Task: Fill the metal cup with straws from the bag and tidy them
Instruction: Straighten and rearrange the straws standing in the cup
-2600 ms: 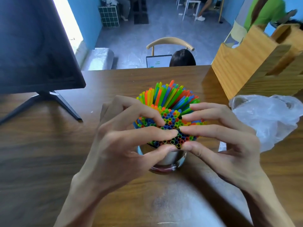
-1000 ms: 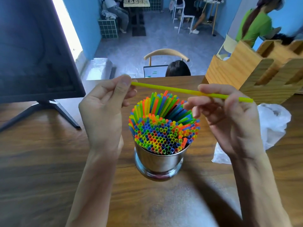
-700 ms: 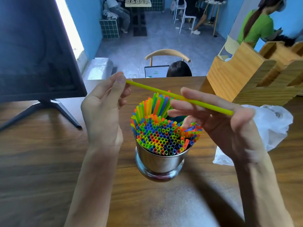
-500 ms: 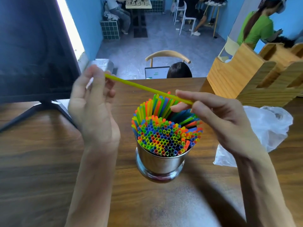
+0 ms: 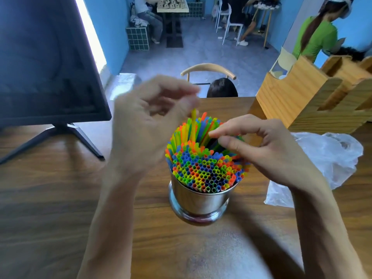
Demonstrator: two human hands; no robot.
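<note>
On the brown wood-grain worktop [image 5: 50, 218], nearest the camera, stands the shiny round metal cup [image 5: 201, 200] on its flared foot. It is packed with upright plastic straws [image 5: 203, 168] in blue, green, yellow and orange, their open ends forming a dense cluster above the rim; those at the back lean and stand taller.

The right hand [image 5: 267, 150] reaches in from the right over the far part of the cluster, fingers bent, thumb and forefinger nearly meeting at the straw tops. Whether this grip actually pinches a straw cannot be told. The left hand [image 5: 149, 121], blurred, is raised above the left rear of the cup with fingers curled; its grip closes on the upper end of a single yellow straw [image 5: 193, 125], which stands almost upright with its lower end among the back straws.

Just right of the cup, behind the right wrist, lies a crumpled clear plastic bag [image 5: 330, 158]. Further back on the right sits a light wooden compartmented box [image 5: 298, 99], and on the left a black monitor on a splayed stand [image 5: 44, 63].
</note>
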